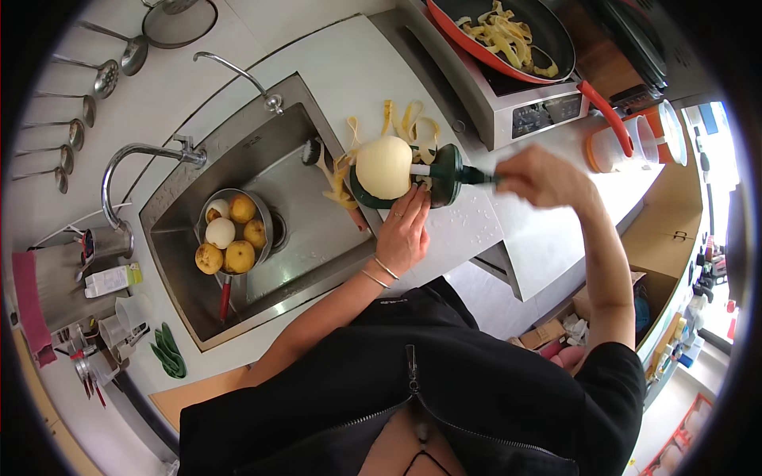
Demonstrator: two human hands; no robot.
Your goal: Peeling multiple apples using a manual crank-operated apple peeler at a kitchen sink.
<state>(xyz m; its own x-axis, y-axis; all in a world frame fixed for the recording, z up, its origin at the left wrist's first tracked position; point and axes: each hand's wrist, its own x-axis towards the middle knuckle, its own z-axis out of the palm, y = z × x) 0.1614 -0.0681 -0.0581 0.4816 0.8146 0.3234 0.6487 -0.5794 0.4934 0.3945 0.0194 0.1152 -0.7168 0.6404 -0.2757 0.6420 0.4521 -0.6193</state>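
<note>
A green hand-cranked peeler [449, 174] lies across the worktop at the sink's right edge. On its spindle sits a large, round, pale peeled fruit [384, 166]. My left hand [406, 231], fingers stretched and together, holds the peeler's base just below the fruit. The peeler's crank handle is in the grip of my right hand [543, 178], which is blurred by motion. Strips of yellow peel [415, 122] curl behind the fruit, and more peel [340, 187] hangs over the sink's rim. The blade is hard to make out.
A steel sink [309, 238] holds a red-handled pan [267, 253] with several fruits, some peeled. A scrubbing brush [324, 166] leans at the sink's right wall. A red frying pan [452, 38] with peel strips sits on an electric cooktop [518, 119], its handle jutting toward my right arm.
</note>
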